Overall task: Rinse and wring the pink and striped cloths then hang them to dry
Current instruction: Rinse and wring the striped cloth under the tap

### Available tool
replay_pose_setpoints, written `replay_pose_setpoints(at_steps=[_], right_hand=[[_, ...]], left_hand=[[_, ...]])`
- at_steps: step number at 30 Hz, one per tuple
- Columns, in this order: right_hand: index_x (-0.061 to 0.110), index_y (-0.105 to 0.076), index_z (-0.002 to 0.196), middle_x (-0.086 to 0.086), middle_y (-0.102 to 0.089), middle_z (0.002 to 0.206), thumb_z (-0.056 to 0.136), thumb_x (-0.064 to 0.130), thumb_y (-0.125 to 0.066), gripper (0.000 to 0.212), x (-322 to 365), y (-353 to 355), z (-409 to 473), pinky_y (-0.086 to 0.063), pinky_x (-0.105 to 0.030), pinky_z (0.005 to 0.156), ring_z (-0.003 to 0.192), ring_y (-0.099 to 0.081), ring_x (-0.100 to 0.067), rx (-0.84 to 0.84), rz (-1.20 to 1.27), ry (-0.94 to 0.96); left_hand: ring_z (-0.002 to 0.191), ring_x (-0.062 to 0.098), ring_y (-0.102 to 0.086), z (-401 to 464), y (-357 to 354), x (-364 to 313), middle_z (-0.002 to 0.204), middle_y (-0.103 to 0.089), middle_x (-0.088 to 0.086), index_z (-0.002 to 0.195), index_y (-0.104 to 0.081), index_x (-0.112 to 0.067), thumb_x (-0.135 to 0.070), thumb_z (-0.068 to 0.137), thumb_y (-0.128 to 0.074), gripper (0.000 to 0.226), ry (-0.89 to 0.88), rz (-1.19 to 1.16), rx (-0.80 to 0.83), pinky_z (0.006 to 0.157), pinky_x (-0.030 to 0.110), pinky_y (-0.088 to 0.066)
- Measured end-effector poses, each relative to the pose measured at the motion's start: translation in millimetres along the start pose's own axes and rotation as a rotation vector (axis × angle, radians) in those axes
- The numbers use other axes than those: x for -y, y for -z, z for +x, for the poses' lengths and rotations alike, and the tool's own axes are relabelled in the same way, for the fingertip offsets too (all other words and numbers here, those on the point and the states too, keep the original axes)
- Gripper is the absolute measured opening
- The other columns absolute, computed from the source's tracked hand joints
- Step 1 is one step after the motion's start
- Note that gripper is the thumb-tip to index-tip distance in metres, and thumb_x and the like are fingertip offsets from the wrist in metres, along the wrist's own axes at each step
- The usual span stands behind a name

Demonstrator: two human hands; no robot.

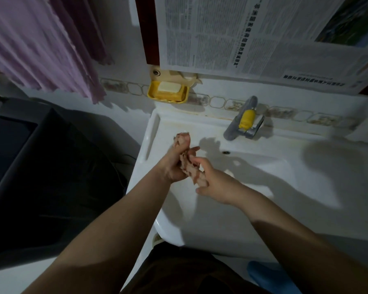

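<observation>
Person stands at white sink (253, 209), both arms out over basin's left side. Cloth (188, 166) is twisted into a tight rope, held up clear of basin floor, running diagonally from upper left to lower right. Colour reads pinkish w/ faint banding; can't tell for sure whether it's the pink or the striped one.

Left hand (174, 164): fingers curled round upper part of rope, a wad of fabric sticking out past the fist at top. Right hand (210, 181): grips lower end, thumb and fingers wrapped, though index looks partly lifted.

Handling, by judgement: wet fabric, soft, no stiffness of its own, light but heavier than dry; slick while soaked. Not fragile. Best held as now, one fist near each end, twisting opposite ways; a grip near the middle would leave ends loose and sodden. Loose top wad likely still holds water, so regrip higher.

Tap (243, 120) w/ yellow fitting sits at back rim; no running water visible. Soap dish (168, 92) on wall, bar in it. Purple towel (40, 45) hangs upper left, probable drying spot. Newspaper (242, 35) covers wall above.
</observation>
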State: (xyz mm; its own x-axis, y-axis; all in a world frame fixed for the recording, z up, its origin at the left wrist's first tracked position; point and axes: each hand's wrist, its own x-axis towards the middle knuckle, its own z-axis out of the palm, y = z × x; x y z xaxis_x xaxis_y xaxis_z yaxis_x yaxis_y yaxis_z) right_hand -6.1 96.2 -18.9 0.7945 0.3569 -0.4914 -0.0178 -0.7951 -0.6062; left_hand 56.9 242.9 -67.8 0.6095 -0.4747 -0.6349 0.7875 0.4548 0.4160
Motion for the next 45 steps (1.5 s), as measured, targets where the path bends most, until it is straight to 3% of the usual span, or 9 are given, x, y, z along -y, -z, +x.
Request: replay_pose_setpoints(at_steps=[5, 10, 14, 18, 21, 28, 37, 41, 45], right_hand=[[0.030, -0.002, 0.150, -0.013, -0.040, 0.135, 0.087, 0.005, -0.051, 0.084, -5, 11, -3, -0.047, -0.037, 0.061, 0.085, -0.060, -0.035, -0.315, -0.354, 0.024], [0.012, -0.043, 0.137, -0.017, -0.038, 0.119, 0.063, -0.002, -0.070, 0.080, -6, 26, 2, -0.034, -0.028, 0.033, 0.049, -0.055, -0.031, -0.562, -0.798, 0.411], [0.004, -0.055, 0.108, -0.018, -0.039, 0.133, 0.065, 0.004, -0.069, 0.045, -2, 28, 8, -0.037, -0.028, 0.033, 0.063, -0.060, -0.033, -0.558, -0.936, 0.411], [0.005, -0.036, 0.133, -0.017, -0.052, 0.119, 0.079, 0.007, -0.064, 0.061, 0, 25, 18, -0.041, -0.034, 0.053, 0.097, -0.056, -0.034, -0.408, -1.011, 0.262], [0.004, -0.032, 0.133, -0.014, -0.055, 0.114, 0.088, 0.008, -0.051, 0.049, 4, 30, 19, -0.036, -0.035, 0.063, 0.103, -0.056, -0.033, -0.291, -0.953, 0.040], [0.015, -0.042, 0.066, 0.000, -0.041, 0.057, 0.082, 0.023, -0.056, 0.022, 7, 46, 28, -0.024, -0.024, 0.045, 0.050, -0.038, -0.016, 0.068, 0.140, -0.306], [0.025, -0.027, 0.053, 0.008, -0.021, 0.042, 0.084, 0.015, -0.043, 0.036, 16, 38, 6, -0.007, -0.014, 0.033, 0.030, -0.018, -0.005, 0.250, 1.307, -0.428], [0.024, -0.034, 0.056, 0.008, -0.024, 0.046, 0.077, 0.012, -0.053, 0.031, 3, 37, 6, -0.008, -0.015, 0.034, 0.034, -0.021, -0.004, 0.263, 1.406, -0.423], [0.023, -0.058, 0.105, 0.001, -0.044, 0.071, 0.084, 0.013, -0.063, 0.023, -23, 40, 7, -0.022, -0.018, 0.043, 0.051, -0.034, -0.007, 0.135, 1.164, -0.334]], left_hand=[[0.079, 0.017, -0.064, -8, 5, 2, 0.086, -0.062, 0.003, 0.124, -0.055, -0.004, -0.043, 0.059, -0.087, 0.082, 0.029, 0.331, 0.291, 0.073, 0.034, -0.056], [0.077, 0.016, -0.053, -27, -20, -21, 0.084, -0.055, 0.009, 0.098, -0.058, -0.006, -0.026, 0.072, -0.081, 0.040, 0.086, 0.844, 0.566, 0.074, 0.030, -0.042], [0.070, 0.019, -0.047, -29, -32, -26, 0.080, -0.052, 0.012, 0.093, -0.057, -0.002, -0.007, 0.079, -0.073, 0.021, 0.164, 1.276, 0.357, 0.063, 0.031, -0.037], [0.075, 0.022, -0.056, -20, -37, -14, 0.073, -0.058, 0.007, 0.079, -0.053, -0.010, -0.009, 0.079, -0.073, 0.020, 0.214, 1.465, 0.213, 0.063, 0.029, -0.040], [0.088, 0.023, -0.061, -17, -42, -8, 0.092, -0.059, 0.008, 0.106, -0.048, -0.010, -0.016, 0.087, -0.065, 0.026, 0.056, 1.612, 0.035, 0.064, 0.030, -0.049], [0.068, 0.029, -0.053, -22, -49, -28, 0.088, -0.061, 0.010, 0.118, -0.042, -0.009, -0.026, 0.098, -0.040, 0.027, -0.772, 2.558, -0.019, 0.055, 0.033, -0.037], [0.031, 0.024, -0.046, -5, -60, -55, 0.044, -0.050, 0.003, 0.066, -0.057, -0.009, -0.034, 0.091, -0.046, 0.037, -1.577, 2.374, 0.370, 0.040, 0.020, -0.034], [0.038, 0.026, -0.052, 1, -57, -46, 0.052, -0.054, 0.005, 0.075, -0.057, -0.008, -0.033, 0.090, -0.053, 0.030, -1.516, 2.425, 0.235, 0.042, 0.021, -0.030], [0.068, 0.026, -0.060, -11, -61, -20, 0.084, -0.066, 0.005, 0.094, -0.058, -0.011, -0.023, 0.090, -0.050, 0.015, -0.529, 2.466, -0.191, 0.058, 0.029, -0.039]])
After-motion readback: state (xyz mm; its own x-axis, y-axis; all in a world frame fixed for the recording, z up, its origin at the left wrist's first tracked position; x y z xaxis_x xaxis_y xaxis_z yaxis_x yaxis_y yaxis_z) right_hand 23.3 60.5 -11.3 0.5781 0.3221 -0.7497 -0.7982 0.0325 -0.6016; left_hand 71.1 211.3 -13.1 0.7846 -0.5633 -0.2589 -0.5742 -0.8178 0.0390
